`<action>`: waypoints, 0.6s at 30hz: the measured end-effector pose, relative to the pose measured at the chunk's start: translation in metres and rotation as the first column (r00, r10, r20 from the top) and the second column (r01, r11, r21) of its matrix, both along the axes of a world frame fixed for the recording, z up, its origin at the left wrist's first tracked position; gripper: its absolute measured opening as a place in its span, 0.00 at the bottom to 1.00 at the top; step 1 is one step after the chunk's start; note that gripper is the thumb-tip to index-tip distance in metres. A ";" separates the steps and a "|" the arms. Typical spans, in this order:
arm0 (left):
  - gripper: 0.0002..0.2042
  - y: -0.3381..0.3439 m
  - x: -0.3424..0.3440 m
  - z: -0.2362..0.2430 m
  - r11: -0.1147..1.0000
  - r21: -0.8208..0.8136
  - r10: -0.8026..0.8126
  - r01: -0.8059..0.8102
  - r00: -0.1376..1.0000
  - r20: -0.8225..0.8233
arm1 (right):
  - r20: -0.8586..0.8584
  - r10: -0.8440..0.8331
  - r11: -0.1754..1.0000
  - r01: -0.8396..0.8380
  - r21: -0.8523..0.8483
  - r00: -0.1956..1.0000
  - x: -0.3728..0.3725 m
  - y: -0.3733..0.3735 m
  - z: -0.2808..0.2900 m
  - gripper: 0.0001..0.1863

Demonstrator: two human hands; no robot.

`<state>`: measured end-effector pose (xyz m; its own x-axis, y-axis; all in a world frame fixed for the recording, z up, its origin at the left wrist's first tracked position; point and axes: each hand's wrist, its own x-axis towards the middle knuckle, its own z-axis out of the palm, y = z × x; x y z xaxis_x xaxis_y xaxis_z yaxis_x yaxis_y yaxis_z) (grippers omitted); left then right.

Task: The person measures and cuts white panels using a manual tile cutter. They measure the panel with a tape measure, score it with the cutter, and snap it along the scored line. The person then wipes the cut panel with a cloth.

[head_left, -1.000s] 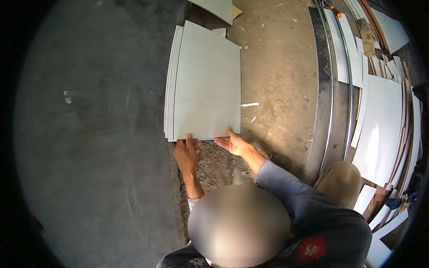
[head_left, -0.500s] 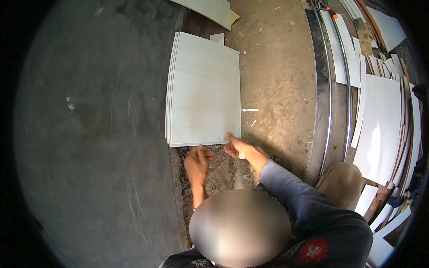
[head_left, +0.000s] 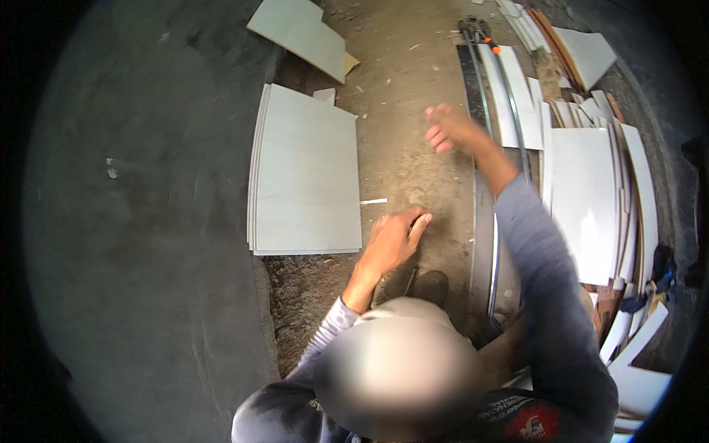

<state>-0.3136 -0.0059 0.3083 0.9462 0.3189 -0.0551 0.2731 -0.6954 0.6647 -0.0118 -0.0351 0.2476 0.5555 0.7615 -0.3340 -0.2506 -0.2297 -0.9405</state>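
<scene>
My left hand [head_left: 401, 232] is over the tan floor beside the lower right corner of a stack of thin white panels [head_left: 303, 170], its fingers loosely bent, apart and empty. Farther forward and right, my right hand [head_left: 450, 131] hangs blurred, fingers loosely curled with nothing visible in them, just left of two long metal bars [head_left: 484, 96] with an orange fitting. Neither hand touches the stack, which lies squared along the edge of a dark grey surface [head_left: 148, 221].
More white boards [head_left: 295, 33] lie beyond the stack. On the right are piles of white panels and strips [head_left: 580, 199], brown strips [head_left: 554, 44] and a dark blue item [head_left: 642, 295]. Small scraps [head_left: 373, 201] dot the tan floor [head_left: 399, 170].
Both hands have let go of the stack's near edge and moved right, the right one also well forward. The view has shifted, so the stack appears farther left and a little lower.
</scene>
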 end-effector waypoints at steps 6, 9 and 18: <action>0.18 -0.020 0.062 0.060 0.836 0.125 -0.519 0.534 0.844 -0.134 | 0.560 0.169 0.799 0.220 -0.559 0.811 0.064 -0.197 0.071 0.21; 0.17 -0.057 0.085 0.108 0.699 0.246 -0.578 0.671 0.733 -0.359 | 0.580 0.105 0.774 0.300 -0.558 0.808 0.027 -0.256 0.052 0.20; 0.16 -0.215 0.198 0.132 -0.148 0.359 -0.549 0.921 0.226 -0.805 | 0.677 -0.067 0.722 0.504 -0.474 0.733 -0.082 -0.378 0.034 0.20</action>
<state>-0.1153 -0.2210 0.4403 0.5247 -0.5211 -0.6732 -0.7895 -0.5937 -0.1557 -0.0940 -0.4128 0.2816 0.9437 0.2821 -0.1729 0.1301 -0.7968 -0.5901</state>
